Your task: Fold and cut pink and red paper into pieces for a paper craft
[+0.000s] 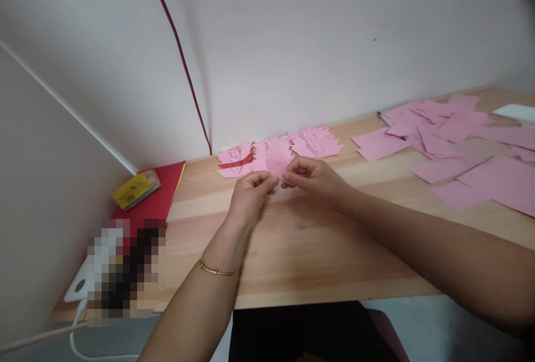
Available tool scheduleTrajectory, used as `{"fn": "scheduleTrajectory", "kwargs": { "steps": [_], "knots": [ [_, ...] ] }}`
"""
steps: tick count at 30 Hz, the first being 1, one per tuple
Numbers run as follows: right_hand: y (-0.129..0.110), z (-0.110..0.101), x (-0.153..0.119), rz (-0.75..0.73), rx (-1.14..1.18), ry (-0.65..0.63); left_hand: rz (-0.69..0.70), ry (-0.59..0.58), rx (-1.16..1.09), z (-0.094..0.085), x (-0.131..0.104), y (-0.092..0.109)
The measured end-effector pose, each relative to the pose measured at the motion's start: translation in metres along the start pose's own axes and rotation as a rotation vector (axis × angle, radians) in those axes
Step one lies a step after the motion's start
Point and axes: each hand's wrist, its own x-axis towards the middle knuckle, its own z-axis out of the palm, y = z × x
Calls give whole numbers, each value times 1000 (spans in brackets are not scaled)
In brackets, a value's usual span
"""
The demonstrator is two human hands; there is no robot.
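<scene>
Clearly, both hands work close together above the wooden table [292, 250], on one pink paper piece [279, 162]. The left hand [251, 190] pinches its near edge with thumb and forefinger; the right hand [315, 178] pinches beside it, so the fingertips are almost touching. Whether there is one layer or a fold between them, I cannot tell.

The piece is in front of the jagged pink cutouts [317, 142] along the wall [292, 44]; a red paper strip [236, 162] lies among them at the left. Loose pink sheets [438, 122] are spread well apart, to the right.

I judge this paper to be very light and thin, rather easy to bend, and not much slippery. Strong pressure could crease it, and a pull in opposite directions could tear it. The plain near edge is the better place for holding, softly, with flat fingertips.
</scene>
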Motion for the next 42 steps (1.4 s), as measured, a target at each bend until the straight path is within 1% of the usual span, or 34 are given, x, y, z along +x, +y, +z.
{"fn": "scheduleTrajectory", "kwargs": {
  "steps": [4, 7, 11, 15, 18, 24, 29, 32, 35, 39, 42],
  "knots": [
    [3, -2, 1, -1, 12, -45, 35, -20, 41, -3, 2, 0],
    [4, -3, 2, -34, -13, -78, 72, -12, 87, -4, 2, 0],
    [3, -4, 1, -67, -53, -101, 82, 2, 118, -5, 2, 0],
    [3, -3, 1, -67, -69, -101, 81, 10, 119, -5, 2, 0],
    [3, -2, 1, -92, -106, -88, 81, 23, 131, -5, 2, 0],
    [-5, -1, -1, -153, -240, -88, 154, 10, 232, -8, 1, 1],
    [-4, -1, 1, -148, -291, -65, 75, -42, 105, -5, 1, -2],
    [2, -2, 1, -146, -320, -38, 33, -79, 129, -3, 1, -4],
    [4, -1, 1, -132, -304, -46, 41, -85, 187, -5, 1, -7],
    [0, 0, 0, -117, -245, -98, 112, -84, 239, -10, 2, -7],
    [0, -1, 0, -91, -192, -108, 101, -104, 233, -10, 2, -5]
  ]
}}
